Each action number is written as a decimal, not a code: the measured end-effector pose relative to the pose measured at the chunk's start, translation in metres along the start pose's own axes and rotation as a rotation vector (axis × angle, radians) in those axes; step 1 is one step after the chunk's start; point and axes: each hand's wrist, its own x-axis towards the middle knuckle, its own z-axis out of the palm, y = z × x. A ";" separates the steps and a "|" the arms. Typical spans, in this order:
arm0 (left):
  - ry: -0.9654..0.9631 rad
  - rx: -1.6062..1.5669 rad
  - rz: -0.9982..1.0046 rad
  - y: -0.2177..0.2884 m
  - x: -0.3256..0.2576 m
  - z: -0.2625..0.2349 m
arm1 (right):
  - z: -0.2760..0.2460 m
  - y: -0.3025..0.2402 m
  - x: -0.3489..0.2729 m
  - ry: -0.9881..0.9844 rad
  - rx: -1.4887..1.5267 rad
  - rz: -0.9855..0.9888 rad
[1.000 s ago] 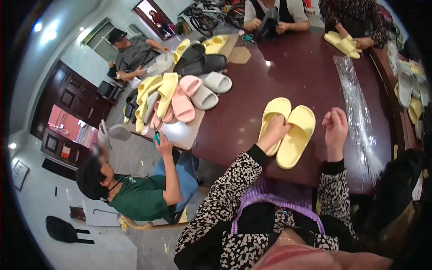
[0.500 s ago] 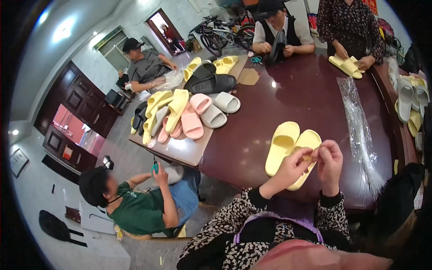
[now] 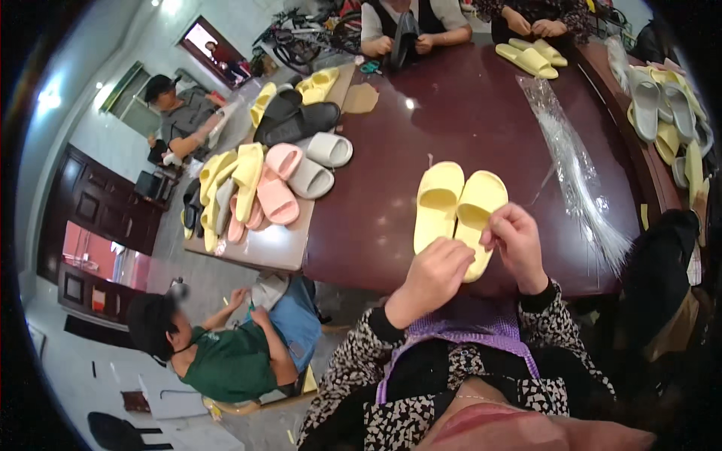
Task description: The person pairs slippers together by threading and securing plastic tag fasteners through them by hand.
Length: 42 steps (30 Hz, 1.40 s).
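Note:
A pair of yellow slide slippers lies side by side on the dark red table, the left slipper and the right slipper with toes pointing away from me. My left hand is closed in a pinch over the heel end of the pair. Beside the right slipper, my right hand is also pinched shut, its fingertips at the slipper's edge. Whatever the fingers hold is too thin to make out. A faint pale strand shows above my right hand, and a short one at the left slipper's toe.
A clear bag of thin white plastic ties lies to the right. Yellow, pink, grey and black slippers are piled at the left; more slippers stand far right. Several people sit or stand around, one in a green shirt at lower left.
My hands, close together before, have moved apart, the left one toward the heels. The view has shifted, so the table's things appear further left and higher. The green-shirted person's raised hand has lowered.

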 end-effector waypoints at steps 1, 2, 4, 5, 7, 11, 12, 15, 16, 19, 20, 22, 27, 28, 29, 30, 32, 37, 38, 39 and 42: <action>-0.024 0.010 -0.004 -0.001 -0.004 0.000 | -0.002 0.007 -0.001 -0.007 -0.012 0.035; -0.046 0.017 -0.025 0.002 -0.010 0.001 | -0.005 0.012 -0.006 -0.014 -0.026 0.086; -0.068 0.013 -0.035 -0.007 -0.018 0.002 | -0.007 0.020 -0.006 -0.024 -0.023 0.115; -0.091 0.009 -0.050 -0.011 -0.024 0.002 | -0.007 0.024 -0.008 -0.033 -0.019 0.152; -0.113 0.006 -0.071 -0.013 -0.036 0.003 | -0.007 0.029 -0.015 -0.046 -0.015 0.192; -0.102 -0.042 -0.158 -0.013 -0.052 0.003 | -0.008 0.035 -0.019 -0.003 -0.054 0.203; -0.102 -0.051 -0.177 -0.015 -0.054 0.002 | -0.008 0.036 -0.017 0.010 -0.104 0.194; -0.104 -0.073 -0.222 -0.018 -0.056 0.000 | -0.012 0.041 -0.013 0.038 -0.202 0.183; -0.112 -0.072 -0.217 -0.018 -0.054 -0.002 | -0.015 0.042 -0.011 0.037 -0.248 0.168; -0.132 -0.076 -0.205 -0.017 -0.055 -0.005 | -0.019 0.045 -0.012 0.042 -0.342 0.138; -0.142 -0.069 -0.207 -0.020 -0.057 -0.006 | -0.020 0.046 -0.013 0.037 -0.415 0.108; -0.162 -0.054 -0.208 -0.022 -0.060 -0.008 | -0.020 0.047 -0.014 0.028 -0.561 0.046; -0.139 0.006 -0.117 -0.029 -0.054 -0.013 | -0.023 0.046 -0.024 -0.002 -0.778 -0.010; -0.164 0.048 -0.087 -0.031 -0.053 -0.014 | -0.024 0.046 -0.027 -0.009 -0.793 0.009; -0.190 0.091 -0.057 -0.033 -0.051 -0.015 | -0.025 0.046 -0.029 -0.017 -0.808 0.029; -0.216 0.139 -0.030 -0.035 -0.052 -0.016 | -0.025 0.047 -0.032 -0.029 -0.820 0.049; -0.263 0.142 -0.020 -0.041 -0.053 -0.017 | -0.021 0.045 -0.037 -0.047 -0.830 0.063; -0.348 0.117 0.042 -0.046 -0.051 -0.016 | -0.016 0.040 -0.047 -0.085 -0.858 0.096; -0.346 0.104 0.057 -0.046 -0.051 -0.016 | -0.016 0.040 -0.049 -0.090 -0.858 0.102; -0.344 0.107 0.059 -0.045 -0.051 -0.015 | -0.017 0.041 -0.050 -0.092 -0.859 0.098; -0.349 0.074 0.044 -0.044 -0.053 -0.014 | -0.020 0.045 -0.054 -0.099 -0.880 0.122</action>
